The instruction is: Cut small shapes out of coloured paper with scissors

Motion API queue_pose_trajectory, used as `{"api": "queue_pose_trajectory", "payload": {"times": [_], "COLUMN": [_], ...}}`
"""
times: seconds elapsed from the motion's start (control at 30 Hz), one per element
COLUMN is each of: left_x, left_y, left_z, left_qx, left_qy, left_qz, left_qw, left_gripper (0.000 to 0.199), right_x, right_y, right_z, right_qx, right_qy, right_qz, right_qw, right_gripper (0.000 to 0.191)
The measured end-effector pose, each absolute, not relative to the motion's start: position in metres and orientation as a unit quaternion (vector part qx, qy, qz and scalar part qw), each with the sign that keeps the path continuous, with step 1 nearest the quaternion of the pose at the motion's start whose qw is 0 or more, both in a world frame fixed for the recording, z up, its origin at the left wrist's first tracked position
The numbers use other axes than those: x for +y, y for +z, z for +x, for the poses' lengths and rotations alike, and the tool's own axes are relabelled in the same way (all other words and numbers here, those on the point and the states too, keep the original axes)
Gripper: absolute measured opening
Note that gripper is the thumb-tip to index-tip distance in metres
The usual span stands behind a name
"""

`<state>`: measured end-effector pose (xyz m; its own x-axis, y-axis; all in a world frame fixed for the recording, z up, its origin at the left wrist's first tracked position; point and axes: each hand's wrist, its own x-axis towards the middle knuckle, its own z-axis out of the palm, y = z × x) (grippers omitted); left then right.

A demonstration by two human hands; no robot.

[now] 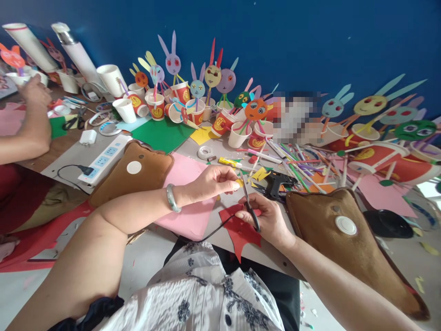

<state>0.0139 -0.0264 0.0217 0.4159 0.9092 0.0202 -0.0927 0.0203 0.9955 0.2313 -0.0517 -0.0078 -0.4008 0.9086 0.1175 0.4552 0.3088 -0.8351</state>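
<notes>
The left hand [217, 180] pinches a small yellow paper [239, 184] between thumb and finger. The right hand [270, 218], fingers curled, grips black scissors [254, 216] right at the paper.

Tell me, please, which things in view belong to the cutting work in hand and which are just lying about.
In use:
- scissors in the right hand
- small yellow piece in the left hand

Seemingly just lying about:
- power strip
- white adapter
- brown cushions
</notes>
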Motion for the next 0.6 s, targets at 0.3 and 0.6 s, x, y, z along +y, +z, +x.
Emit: {"api": "queue_pose_trajectory", "payload": {"times": [0.3,0.6], "left_x": [-0.026,-0.0254], "left_y": [0.0231,0.025], "left_z": [0.014,0.013], "left_qx": [0.359,0.349], "left_qy": [0.41,0.428], "left_qz": [0.571,0.567], "left_qw": [0.613,0.611], "left_gripper": [0.019,0.015], "right_x": [-0.0528,-0.0536], "right_y": [-0.0062,-0.0057], "right_z": [0.2306,0.2314], "right_qx": [-0.741,-0.743], "right_qy": [0.391,0.39], "right_qz": [-0.452,-0.45], "right_qw": [0.307,0.304], "right_gripper": [0.051,0.051]}}
